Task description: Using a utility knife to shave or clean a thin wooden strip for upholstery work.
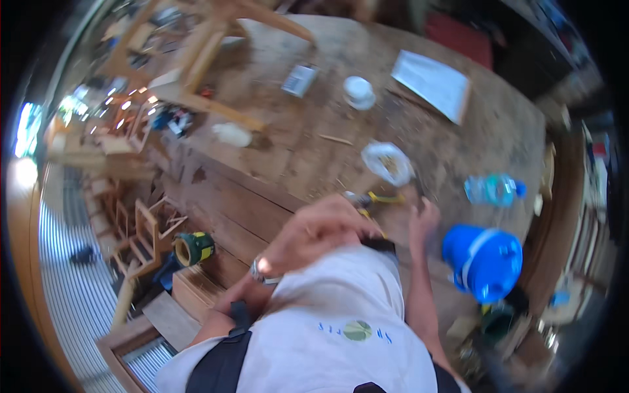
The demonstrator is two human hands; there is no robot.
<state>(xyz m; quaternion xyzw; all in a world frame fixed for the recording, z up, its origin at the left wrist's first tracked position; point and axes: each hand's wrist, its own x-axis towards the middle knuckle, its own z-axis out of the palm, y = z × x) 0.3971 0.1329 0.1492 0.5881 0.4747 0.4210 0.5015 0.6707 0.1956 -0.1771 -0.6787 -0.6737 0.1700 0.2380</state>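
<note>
Left hand (318, 226), blurred, reaches across in front of the white shirt (341, 295), its wrist wearing a silvery band (260, 270); whether its fingers are apart or closed on anything, I cannot tell. Taking the whitish, translucent plastic bag of small yellowish bits (388, 164) as landmark, this hand is to its near left, and a slim yellow-and-dark tool (385, 198) sits just on the bag's near side, between it and the hand. Right hand (424, 221) is to the near right of the bag — its fingers look curled, but blur hides whether they grip something. Right of the bag, a clear bluish plastic bottle with a blue cap (496, 190) lies on the brown wooden surface (452, 154); nearer the person on that side is a bright blue round plastic bucket (481, 262). Left of the bag lies a thin pale wooden stick (336, 139). Beyond the bag are a round white container (359, 93) and — farther right — white paper sheets (429, 85).
</note>
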